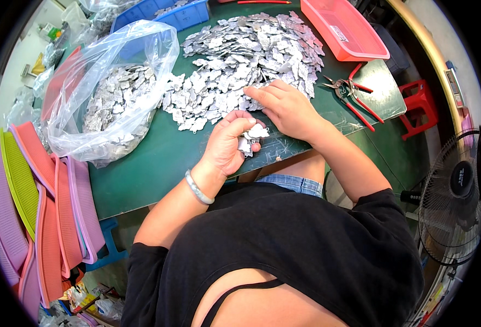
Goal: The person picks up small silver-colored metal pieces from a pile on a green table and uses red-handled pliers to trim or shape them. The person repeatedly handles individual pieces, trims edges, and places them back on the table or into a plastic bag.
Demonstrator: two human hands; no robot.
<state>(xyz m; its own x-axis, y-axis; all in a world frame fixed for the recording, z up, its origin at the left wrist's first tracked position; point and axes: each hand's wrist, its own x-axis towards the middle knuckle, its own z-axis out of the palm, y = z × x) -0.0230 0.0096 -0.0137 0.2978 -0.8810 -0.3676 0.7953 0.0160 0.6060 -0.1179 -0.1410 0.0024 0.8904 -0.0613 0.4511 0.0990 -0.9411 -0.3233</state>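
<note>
My left hand (229,143) is closed around several small, flat silver metal pieces (249,140) with irregular outlines, just above the table near its front edge. Beside it, my right hand (290,111) is at the near edge of a large heap of similar metal pieces (251,52). Its fingers point left and are drawn together, and whatever may be between the fingertips is hidden. Left of the heap, a clear plastic bag (167,41) stands with its mouth wide and more of these pieces inside.
Red-handled pliers and cutters (355,98) lie right of the heap on the green table (142,191). A pink tray (341,32) and a blue bin (164,19) are at the back. Coloured plastic baskets (44,201) crowd the left; a fan (453,201) and red stool (419,109) stand right.
</note>
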